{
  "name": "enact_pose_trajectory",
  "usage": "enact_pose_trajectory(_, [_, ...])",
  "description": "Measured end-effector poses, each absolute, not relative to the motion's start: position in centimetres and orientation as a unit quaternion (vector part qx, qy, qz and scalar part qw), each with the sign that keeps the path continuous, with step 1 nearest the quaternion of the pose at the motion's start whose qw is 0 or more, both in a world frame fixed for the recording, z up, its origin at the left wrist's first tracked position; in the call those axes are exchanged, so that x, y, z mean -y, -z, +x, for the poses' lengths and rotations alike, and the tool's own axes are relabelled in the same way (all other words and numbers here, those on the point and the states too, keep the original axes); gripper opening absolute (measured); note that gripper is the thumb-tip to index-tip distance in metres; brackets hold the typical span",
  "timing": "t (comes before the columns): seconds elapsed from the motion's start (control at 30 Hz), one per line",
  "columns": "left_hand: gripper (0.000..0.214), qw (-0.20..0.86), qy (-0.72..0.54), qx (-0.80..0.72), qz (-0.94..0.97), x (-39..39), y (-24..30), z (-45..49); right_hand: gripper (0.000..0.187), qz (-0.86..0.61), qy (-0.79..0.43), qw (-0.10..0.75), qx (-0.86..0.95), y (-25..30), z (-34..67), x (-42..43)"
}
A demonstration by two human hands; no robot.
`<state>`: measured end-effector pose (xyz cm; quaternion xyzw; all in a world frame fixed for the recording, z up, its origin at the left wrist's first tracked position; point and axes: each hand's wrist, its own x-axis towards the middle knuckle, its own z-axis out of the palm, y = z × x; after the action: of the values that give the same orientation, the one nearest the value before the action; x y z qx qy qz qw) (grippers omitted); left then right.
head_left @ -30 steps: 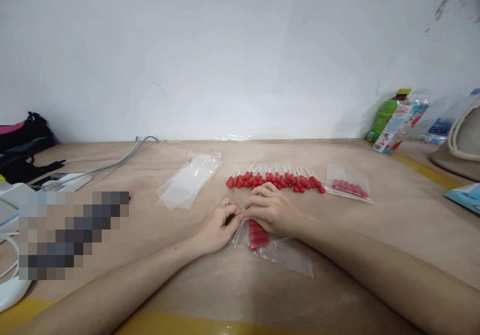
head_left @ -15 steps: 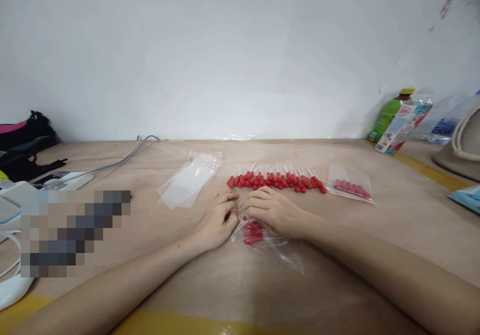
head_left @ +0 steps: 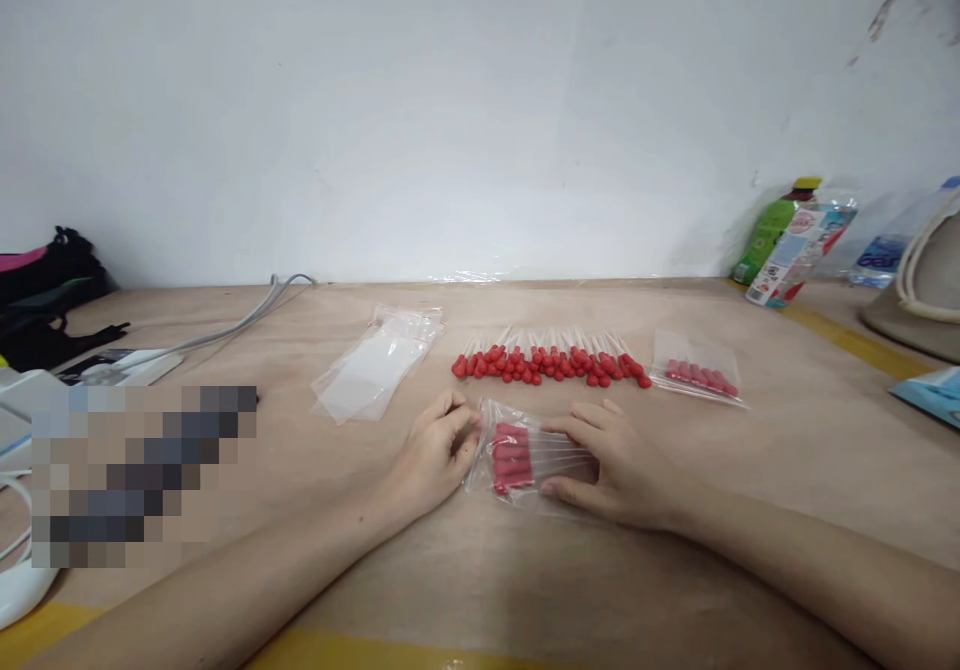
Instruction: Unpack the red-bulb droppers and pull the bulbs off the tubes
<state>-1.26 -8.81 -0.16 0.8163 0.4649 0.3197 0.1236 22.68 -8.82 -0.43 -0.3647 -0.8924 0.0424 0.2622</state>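
A clear plastic zip bag (head_left: 547,502) lies flat on the table between my hands. Several red-tipped white sticks (head_left: 513,455) show through it, side by side, their red ends toward the left. My left hand (head_left: 444,447) is closed at the bag's left edge, thumb and fingertips pinching the plastic. Over the sticks' pale shafts, my right hand (head_left: 616,468) rests on the bag with thumb and fingers spread apart. Just beyond, a row of loose red-tipped sticks (head_left: 551,362) lies with red ends toward me.
Flat clear bags (head_left: 373,365) overlap at left of the row. A filled bag (head_left: 697,368) lies at right. Bottles (head_left: 799,250) lean by the wall, near a hat (head_left: 926,275). Cables (head_left: 247,320), a black bag (head_left: 64,290) and a blurred patch (head_left: 142,475) occupy the left.
My right hand has moved right from the bag's left end and spread its fingers over the shafts. The bag lies flatter, with more of its sticks visible. My left hand stays near its edge.
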Motion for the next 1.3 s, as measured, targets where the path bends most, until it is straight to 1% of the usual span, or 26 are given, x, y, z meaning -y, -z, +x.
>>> enact_pose_trajectory(0.07, [0.017, 0.161, -0.317, -0.452, 0.818, 8.8, -0.1, -1.2, 0.040, -0.370, -0.036, 0.247, 0.895, 0.5, 22.9, 8.7])
enact_pose_trajectory(0.17, [0.021, 0.204, -0.310, -0.415, 0.831, 8.7, -0.4, -1.2, 0.031, -0.353, -0.022, 0.231, 0.907, 0.5, 23.0, 8.2])
enact_pose_trajectory(0.27, [0.027, 0.189, -0.303, -0.376, 0.855, 8.7, -0.5, -1.3, 0.025, -0.331, 0.004, 0.235, 0.914, 0.6, 23.2, 7.5])
enact_pose_trajectory(0.4, [0.047, 0.160, -0.261, -0.370, 0.877, 8.6, -0.5, -1.3, 0.025, -0.319, 0.021, 0.257, 0.912, 1.0, 23.4, 7.0])
enact_pose_trajectory(0.47, [0.050, 0.159, -0.235, -0.373, 0.883, 8.5, -0.6, -1.2, 0.025, -0.320, 0.025, 0.265, 0.909, 1.2, 23.5, 6.9])
enact_pose_trajectory(0.63, [0.050, 0.185, -0.199, -0.377, 0.885, 8.1, -1.3, -0.6, 0.025, -0.327, 0.028, 0.276, 0.903, 1.3, 23.4, 7.2])
enact_pose_trajectory(0.73, [0.039, 0.200, -0.187, -0.368, 0.889, 8.1, -1.8, -0.3, 0.026, -0.335, 0.032, 0.279, 0.900, 1.3, 23.3, 7.3])
enact_pose_trajectory(0.83, [0.031, 0.186, -0.184, -0.358, 0.896, 8.3, -1.9, -0.3, 0.027, -0.339, 0.029, 0.276, 0.899, 1.3, 23.3, 7.3])
enact_pose_trajectory(0.93, [0.034, 0.189, -0.193, -0.344, 0.899, 8.6, -1.6, -0.5, 0.027, -0.341, 0.028, 0.270, 0.900, 1.2, 23.3, 7.4])
enact_pose_trajectory(1.03, [0.037, 0.201, -0.191, -0.367, 0.888, 8.9, -1.5, -0.7, 0.027, -0.343, 0.028, 0.267, 0.900, 1.0, 23.3, 7.4])
enact_pose_trajectory(1.1, [0.040, 0.232, -0.192, -0.386, 0.872, 9.1, -1.6, -0.7, 0.027, -0.346, 0.028, 0.265, 0.899, 1.0, 23.3, 7.4])
enact_pose_trajectory(1.23, [0.043, 0.357, -0.229, -0.371, 0.826, 8.7, -1.3, -0.7, 0.027, -0.348, 0.037, 0.270, 0.897, 1.0, 23.5, 7.4])
enact_pose_trajectory(1.3, [0.043, 0.403, -0.257, -0.363, 0.800, 8.3, -0.8, -0.6, 0.027, -0.347, 0.043, 0.275, 0.895, 1.1, 23.5, 7.4])
